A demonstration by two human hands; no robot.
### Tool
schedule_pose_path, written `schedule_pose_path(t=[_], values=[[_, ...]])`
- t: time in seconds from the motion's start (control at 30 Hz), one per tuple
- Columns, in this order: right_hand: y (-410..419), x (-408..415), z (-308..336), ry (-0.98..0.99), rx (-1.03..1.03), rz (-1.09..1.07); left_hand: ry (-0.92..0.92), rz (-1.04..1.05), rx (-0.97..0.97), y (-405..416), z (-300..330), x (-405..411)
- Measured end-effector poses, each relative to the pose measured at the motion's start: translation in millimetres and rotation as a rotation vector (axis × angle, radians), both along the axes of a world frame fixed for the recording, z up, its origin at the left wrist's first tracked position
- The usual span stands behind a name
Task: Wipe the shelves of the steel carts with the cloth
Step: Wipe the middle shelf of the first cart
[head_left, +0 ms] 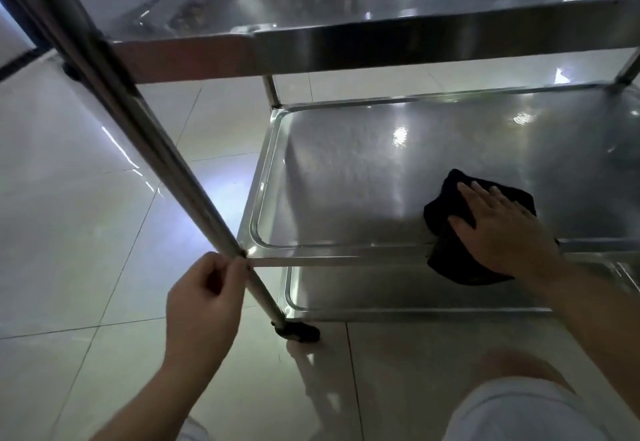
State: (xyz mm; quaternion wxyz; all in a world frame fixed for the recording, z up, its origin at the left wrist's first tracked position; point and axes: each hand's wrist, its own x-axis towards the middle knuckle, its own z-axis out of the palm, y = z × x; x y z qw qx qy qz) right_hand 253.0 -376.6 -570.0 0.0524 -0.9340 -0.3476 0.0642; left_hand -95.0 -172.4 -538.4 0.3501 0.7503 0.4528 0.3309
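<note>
I see my right hand (498, 229) at about 4 o'clock in the view, laid flat with fingers straight and slightly spread, palm pressing down on the black cloth (450, 257). The fingertips point toward 11 o'clock and the forearm runs back to the lower right corner. The cloth lies bunched on the middle shelf (346, 170) of the steel cart, its near part draped over the shelf's front rim toward the bottom shelf (363, 291).

My left hand (204, 302) sits near 7 o'clock, fingers curled, thumb and fingertips pinching the cart's front left post (166, 160) right where the middle shelf's corner joins it. Its wrist is bent upward, forearm reaching in from the bottom edge.

The top shelf (381, 42) spans 12 o'clock. A black caster (298, 331) stands on the tiled floor (69, 233) below the post. My knee (519, 406) shows at 5 o'clock.
</note>
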Motion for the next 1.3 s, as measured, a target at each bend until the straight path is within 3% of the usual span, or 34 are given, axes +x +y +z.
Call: schedule_pose_path(t=[0.1,0.27,0.4,0.9,1.17,1.3], values=[[2.6,-0.2,0.5,0.021,-0.015,-0.007,-0.045,0.09,0.03,32.1,13.4,-20.2],[10.3,-4.3,2.6,0.036,-0.029,-0.064,-0.164,-0.11,-0.096,74.3,29.8,3.0],[37.7,-25.9,4.6,0.045,-0.027,-0.121,-0.251,-0.123,-0.207,74.1,27.3,25.1],[298.9,-141.7,1.1,0.11,0.123,0.253,-0.186,-0.153,-0.146,77.5,24.4,22.3],[249.8,-168.8,-3.0,0.145,0.111,0.665,-0.182,-0.147,-0.093,75.5,25.3,19.9],[200.9,-164.8,0.9,0.117,0.09,0.592,-0.142,-0.158,-0.088,74.7,25.5,19.9]])
